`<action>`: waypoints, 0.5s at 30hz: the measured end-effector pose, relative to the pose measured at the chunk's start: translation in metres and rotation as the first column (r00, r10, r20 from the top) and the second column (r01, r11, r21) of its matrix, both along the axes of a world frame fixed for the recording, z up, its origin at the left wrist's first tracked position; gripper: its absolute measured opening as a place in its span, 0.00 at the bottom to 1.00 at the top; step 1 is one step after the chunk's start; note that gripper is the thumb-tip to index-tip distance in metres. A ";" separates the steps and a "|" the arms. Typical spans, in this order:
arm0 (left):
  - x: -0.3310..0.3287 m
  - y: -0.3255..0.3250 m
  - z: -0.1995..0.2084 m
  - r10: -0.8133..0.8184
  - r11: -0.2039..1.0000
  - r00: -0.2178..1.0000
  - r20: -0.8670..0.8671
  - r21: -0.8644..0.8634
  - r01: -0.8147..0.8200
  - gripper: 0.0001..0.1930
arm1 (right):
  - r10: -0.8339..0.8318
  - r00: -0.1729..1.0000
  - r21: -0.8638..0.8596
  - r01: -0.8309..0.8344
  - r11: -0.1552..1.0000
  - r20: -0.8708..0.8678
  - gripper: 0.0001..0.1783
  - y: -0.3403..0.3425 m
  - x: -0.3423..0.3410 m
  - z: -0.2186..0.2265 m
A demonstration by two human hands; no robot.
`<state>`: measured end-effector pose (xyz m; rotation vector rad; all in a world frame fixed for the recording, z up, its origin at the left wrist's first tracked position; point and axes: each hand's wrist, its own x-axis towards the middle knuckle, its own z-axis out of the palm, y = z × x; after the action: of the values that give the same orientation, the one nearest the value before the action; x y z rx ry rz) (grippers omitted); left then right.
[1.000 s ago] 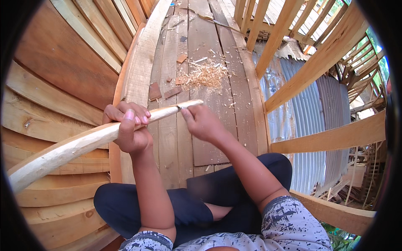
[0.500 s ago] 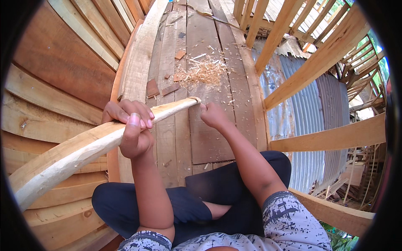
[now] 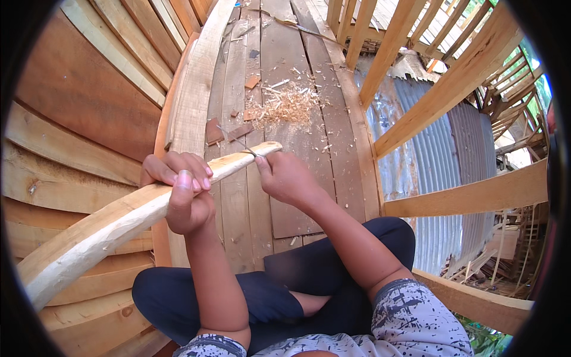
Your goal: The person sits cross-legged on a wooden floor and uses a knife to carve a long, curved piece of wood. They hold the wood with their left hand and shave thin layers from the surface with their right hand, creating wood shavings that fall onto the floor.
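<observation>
A long, slightly curved pale wooden pole (image 3: 101,229) slants from the lower left up to the middle. My left hand (image 3: 187,187) is closed around it, thumb on the near side. My right hand (image 3: 290,177) is closed near the pole's far end, gripping a knife whose thin blade (image 3: 238,141) points up and left. The blade lies across the pole just short of its rounded tip; the handle is hidden in my fist. The pole's near side looks whitish and freshly cut, its upper face yellower.
Wood shavings (image 3: 288,102) lie heaped on the plank floor (image 3: 238,196), with reddish-brown scraps (image 3: 215,131) beside them. A plank wall (image 3: 65,149) rises on the left. On the right stands a wooden railing (image 3: 446,199), with corrugated metal roofing (image 3: 425,154) beyond. My crossed legs (image 3: 202,294) are below.
My right hand has moved left and slightly down from beyond the pole's tip to beside it. The knife blade now shows across the wood. The pole's far end has shifted slightly.
</observation>
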<state>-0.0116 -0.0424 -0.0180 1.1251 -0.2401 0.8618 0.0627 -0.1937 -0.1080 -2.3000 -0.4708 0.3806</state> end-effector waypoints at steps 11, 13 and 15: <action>0.003 0.019 -0.004 0.010 0.999 0.999 -0.036 -0.040 -0.012 0.10 | 0.014 0.997 0.135 -0.024 0.991 0.072 0.27 0.012 -0.012 -0.004; 0.006 0.023 -0.005 -0.007 0.995 1.000 -0.003 -0.104 0.006 0.11 | -0.090 0.995 0.093 0.093 0.991 -0.037 0.27 0.004 0.002 -0.036; 0.007 0.032 -0.010 -0.062 0.992 0.998 0.011 -0.111 0.063 0.11 | -0.222 0.956 0.021 0.230 0.973 -0.194 0.26 -0.011 0.019 -0.063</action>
<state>-0.0043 -0.0107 -0.0282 1.0058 -0.2300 0.8142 0.0819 -0.2050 -0.1705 -2.2184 -0.1169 0.4665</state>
